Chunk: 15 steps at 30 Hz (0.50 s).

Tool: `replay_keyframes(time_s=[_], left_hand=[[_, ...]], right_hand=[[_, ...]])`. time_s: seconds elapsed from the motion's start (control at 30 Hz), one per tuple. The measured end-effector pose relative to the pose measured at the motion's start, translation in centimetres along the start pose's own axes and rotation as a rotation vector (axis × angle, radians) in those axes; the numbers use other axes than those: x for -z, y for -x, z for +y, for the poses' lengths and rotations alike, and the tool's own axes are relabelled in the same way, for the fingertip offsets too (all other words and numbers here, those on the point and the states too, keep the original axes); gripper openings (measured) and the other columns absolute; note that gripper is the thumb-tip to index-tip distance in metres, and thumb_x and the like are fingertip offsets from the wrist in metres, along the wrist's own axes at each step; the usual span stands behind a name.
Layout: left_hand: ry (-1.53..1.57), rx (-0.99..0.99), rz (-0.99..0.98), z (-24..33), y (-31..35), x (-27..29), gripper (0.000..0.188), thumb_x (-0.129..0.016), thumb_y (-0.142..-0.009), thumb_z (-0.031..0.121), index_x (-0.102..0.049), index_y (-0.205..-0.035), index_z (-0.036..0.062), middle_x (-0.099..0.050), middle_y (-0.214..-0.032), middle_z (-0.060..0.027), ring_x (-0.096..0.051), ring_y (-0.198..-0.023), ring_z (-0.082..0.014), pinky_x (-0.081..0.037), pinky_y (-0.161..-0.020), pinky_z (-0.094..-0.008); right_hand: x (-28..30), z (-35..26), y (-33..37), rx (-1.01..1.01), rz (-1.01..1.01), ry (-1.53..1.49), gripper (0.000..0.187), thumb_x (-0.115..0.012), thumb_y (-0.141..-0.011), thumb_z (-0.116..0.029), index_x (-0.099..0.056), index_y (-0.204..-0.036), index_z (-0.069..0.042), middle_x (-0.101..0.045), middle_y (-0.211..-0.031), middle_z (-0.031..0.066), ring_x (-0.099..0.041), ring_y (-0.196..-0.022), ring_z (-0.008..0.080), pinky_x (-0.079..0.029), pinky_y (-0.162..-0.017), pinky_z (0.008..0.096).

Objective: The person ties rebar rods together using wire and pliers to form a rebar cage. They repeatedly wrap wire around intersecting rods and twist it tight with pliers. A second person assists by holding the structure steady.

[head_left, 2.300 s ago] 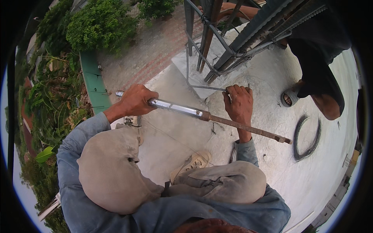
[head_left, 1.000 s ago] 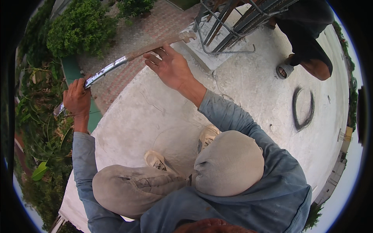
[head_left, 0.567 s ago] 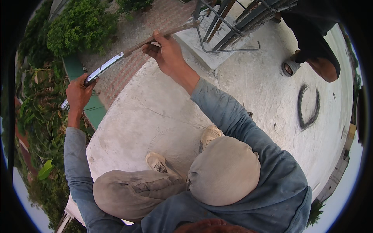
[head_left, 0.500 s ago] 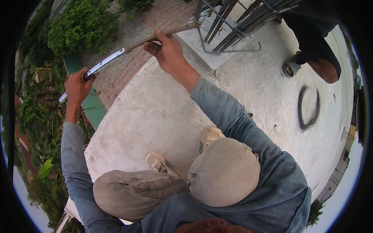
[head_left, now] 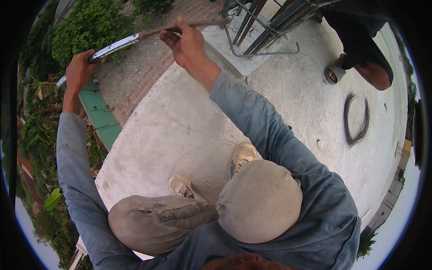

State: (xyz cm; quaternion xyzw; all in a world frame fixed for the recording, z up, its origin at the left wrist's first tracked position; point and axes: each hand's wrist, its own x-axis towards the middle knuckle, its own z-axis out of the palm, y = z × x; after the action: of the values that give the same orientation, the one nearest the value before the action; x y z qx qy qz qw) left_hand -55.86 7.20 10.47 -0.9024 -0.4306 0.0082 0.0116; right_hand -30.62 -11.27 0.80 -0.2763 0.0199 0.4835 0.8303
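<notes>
A long bar, a silver tube (head_left: 119,46) at its left and a rusty brown rod (head_left: 202,23) at its right, reaches across beyond the slab's far left edge. My left hand (head_left: 80,69) is closed around the tube near its outer end. Farther right, my right hand (head_left: 189,45) has the rusty rod between thumb and curled fingers. The rod's tip meets a bent steel stirrup (head_left: 228,33) around upright rebars (head_left: 261,24); the exact contact is too small to tell.
I squat on a pale concrete slab (head_left: 148,144); beyond its left edge are a green ledge (head_left: 101,117), paving and shrubs (head_left: 85,33) far below. A coil of dark wire (head_left: 355,121) lies at right. Another person's sandalled foot (head_left: 334,74) stands beside the rebars.
My left hand has moved farther away and to the left, swinging the tube end of the bar with it. My right hand has shifted slightly the same way, still on the rod.
</notes>
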Motion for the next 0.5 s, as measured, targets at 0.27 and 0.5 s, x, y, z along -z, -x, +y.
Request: replay_keyframes(time_s=[0.27,0.5], left_hand=[[-0.004,-0.109,0.076,-0.9,-2.8,0.1,0.037,-0.079,-0.091,0.041,-0.077,-0.115,0.0136,-0.075,-0.092,-0.0088,-0.072,-0.086,-0.0293,-0.055,-0.075,-0.0435],[0.024,-0.059,0.012,0.3,1.4,-2.3,0.029,-0.078,-0.094,0.037,-0.076,-0.109,0.012,-0.071,-0.082,-0.0119,-0.069,-0.079,-0.0278,-0.052,-0.07,-0.0437]], right_hand=[[-0.6,-0.6,-0.7,0.028,0.091,-0.026,0.032,-0.064,-0.106,-0.022,-0.052,-0.122,0.003,-0.06,-0.109,0.0176,-0.069,-0.095,0.0338,-0.064,-0.086,0.0488],[4.5,-4.1,4.7,-0.11,-0.073,0.407,0.035,-0.066,-0.105,-0.021,-0.055,-0.125,0.006,-0.063,-0.115,0.0168,-0.07,-0.098,0.0279,-0.062,-0.094,0.0414]])
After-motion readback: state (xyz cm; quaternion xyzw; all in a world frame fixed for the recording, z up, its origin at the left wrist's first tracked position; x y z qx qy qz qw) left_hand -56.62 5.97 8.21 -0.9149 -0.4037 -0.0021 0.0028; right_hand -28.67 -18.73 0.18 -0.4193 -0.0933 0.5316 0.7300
